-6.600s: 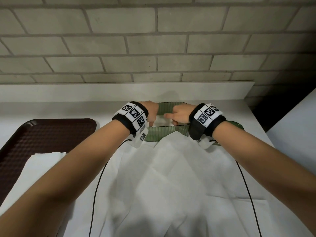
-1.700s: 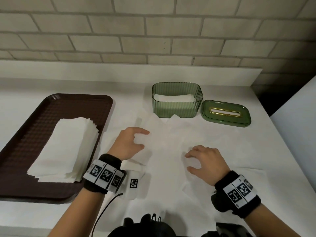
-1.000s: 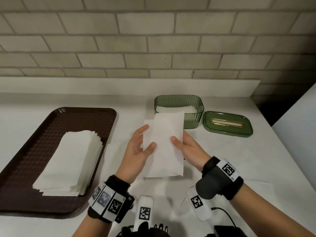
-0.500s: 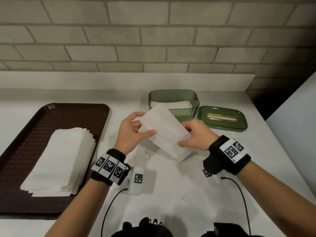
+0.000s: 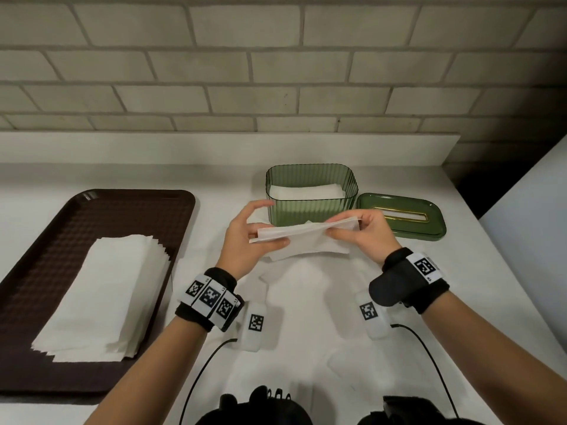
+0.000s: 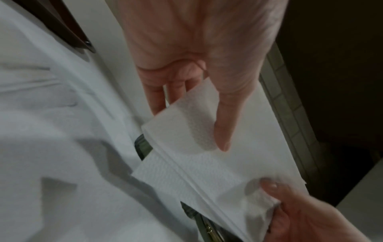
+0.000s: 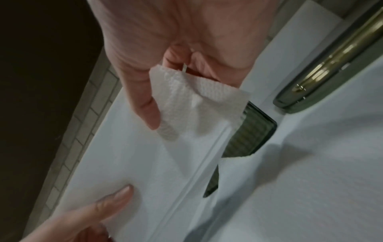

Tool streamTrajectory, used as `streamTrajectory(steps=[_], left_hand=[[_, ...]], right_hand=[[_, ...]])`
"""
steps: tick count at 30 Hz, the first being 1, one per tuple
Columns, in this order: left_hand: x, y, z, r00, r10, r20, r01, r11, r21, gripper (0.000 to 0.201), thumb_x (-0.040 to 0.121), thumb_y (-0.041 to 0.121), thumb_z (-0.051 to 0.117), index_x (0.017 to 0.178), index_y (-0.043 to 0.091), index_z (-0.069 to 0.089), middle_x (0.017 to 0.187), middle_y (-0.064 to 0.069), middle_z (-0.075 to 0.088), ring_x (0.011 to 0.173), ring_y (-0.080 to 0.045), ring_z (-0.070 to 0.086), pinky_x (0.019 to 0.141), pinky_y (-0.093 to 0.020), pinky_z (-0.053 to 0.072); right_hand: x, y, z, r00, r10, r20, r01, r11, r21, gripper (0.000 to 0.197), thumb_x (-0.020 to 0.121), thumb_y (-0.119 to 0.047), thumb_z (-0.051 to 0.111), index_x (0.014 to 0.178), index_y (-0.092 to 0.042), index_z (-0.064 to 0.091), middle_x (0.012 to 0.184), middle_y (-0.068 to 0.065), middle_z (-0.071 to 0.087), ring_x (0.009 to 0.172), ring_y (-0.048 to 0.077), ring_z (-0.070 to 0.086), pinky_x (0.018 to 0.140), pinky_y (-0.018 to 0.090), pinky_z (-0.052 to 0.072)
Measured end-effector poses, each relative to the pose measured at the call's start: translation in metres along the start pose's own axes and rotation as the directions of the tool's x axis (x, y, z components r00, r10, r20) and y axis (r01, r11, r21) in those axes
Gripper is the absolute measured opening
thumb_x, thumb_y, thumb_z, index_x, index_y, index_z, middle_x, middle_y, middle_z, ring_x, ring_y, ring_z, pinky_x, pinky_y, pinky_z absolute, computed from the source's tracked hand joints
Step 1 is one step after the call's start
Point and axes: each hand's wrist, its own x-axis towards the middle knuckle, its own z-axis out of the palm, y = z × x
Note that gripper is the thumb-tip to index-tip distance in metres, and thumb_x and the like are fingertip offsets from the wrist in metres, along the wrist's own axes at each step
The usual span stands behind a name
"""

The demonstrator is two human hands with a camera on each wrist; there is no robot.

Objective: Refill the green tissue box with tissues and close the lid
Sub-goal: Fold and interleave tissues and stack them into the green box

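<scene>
The left hand (image 5: 245,240) and the right hand (image 5: 365,231) each pinch one end of a folded tissue (image 5: 306,240), held level just in front of the open green tissue box (image 5: 311,210) on the bench (image 5: 429,302). To do this step well, keep both pinches even so the fold stays flat, carry the tissue over the rim, and lower it squarely onto the tissues already inside. Count: one box, one lid (image 5: 402,217) lying just beside its right wall, one tray (image 5: 36,271), one tissue stack (image 5: 101,299) on it, and one held tissue.
</scene>
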Motion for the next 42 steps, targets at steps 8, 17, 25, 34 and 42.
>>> streamTrajectory(steps=[8, 17, 25, 34, 42], left_hand=[[0.004, -0.005, 0.0, 0.982, 0.104, 0.159, -0.173, 0.832, 0.528, 0.011, 0.073, 0.024, 0.079, 0.077, 0.023, 0.069, 0.07, 0.008, 0.068, 0.068, -0.009, 0.059, 0.068, -0.027, 0.049], [-0.001, -0.016, 0.011, 0.982, 0.016, 0.186, -0.108, 0.861, 0.496, 0.02, 0.072, 0.012, 0.079, 0.083, 0.022, 0.066, 0.08, 0.002, 0.067, 0.079, -0.011, 0.062, 0.076, -0.022, 0.05], [0.007, -0.011, 0.006, 0.999, -0.038, 0.021, 0.035, 0.995, 0.096, 0.027, 0.061, 0.017, 0.088, 0.082, 0.016, 0.071, 0.088, -0.006, 0.069, 0.09, -0.031, 0.065, 0.08, -0.044, 0.055], [-0.012, 0.017, 0.004, 0.948, -0.01, 0.317, -0.16, 0.848, 0.505, 0.031, 0.063, 0.045, 0.082, 0.088, 0.032, 0.069, 0.095, 0.016, 0.064, 0.082, -0.003, 0.064, 0.075, -0.021, 0.055], [0.0, 0.03, 0.025, 0.979, 0.09, 0.182, -0.162, 0.887, 0.433, 0.019, 0.076, 0.035, 0.079, 0.077, 0.018, 0.069, 0.065, 0.01, 0.066, 0.058, -0.002, 0.059, 0.055, -0.021, 0.045]], right_hand=[[0.004, 0.016, -0.006, 0.995, -0.009, 0.101, 0.025, 0.988, -0.153, 0.014, 0.076, 0.001, 0.076, 0.081, -0.012, 0.077, 0.084, 0.006, 0.074, 0.082, 0.017, 0.067, 0.081, 0.028, 0.052], [-0.002, 0.026, 0.001, 0.993, 0.05, 0.104, -0.029, 0.98, -0.197, 0.023, 0.072, 0.007, 0.076, 0.087, -0.01, 0.074, 0.087, 0.003, 0.076, 0.083, 0.015, 0.071, 0.082, 0.027, 0.055], [0.005, 0.021, -0.011, 0.995, 0.1, 0.029, -0.098, 0.993, -0.061, 0.039, 0.067, 0.006, 0.082, 0.096, -0.017, 0.068, 0.089, 0.003, 0.073, 0.073, 0.033, 0.066, 0.07, 0.031, 0.056], [-0.009, 0.004, -0.016, 0.991, -0.019, 0.129, 0.045, 0.979, -0.2, 0.029, 0.068, 0.002, 0.083, 0.091, -0.014, 0.072, 0.084, -0.004, 0.073, 0.072, 0.006, 0.066, 0.072, 0.018, 0.05], [-0.008, -0.04, 0.005, 0.961, -0.267, 0.078, 0.272, 0.96, -0.069, 0.038, 0.069, -0.002, 0.084, 0.102, -0.011, 0.067, 0.1, -0.001, 0.072, 0.092, 0.016, 0.067, 0.085, 0.026, 0.052]])
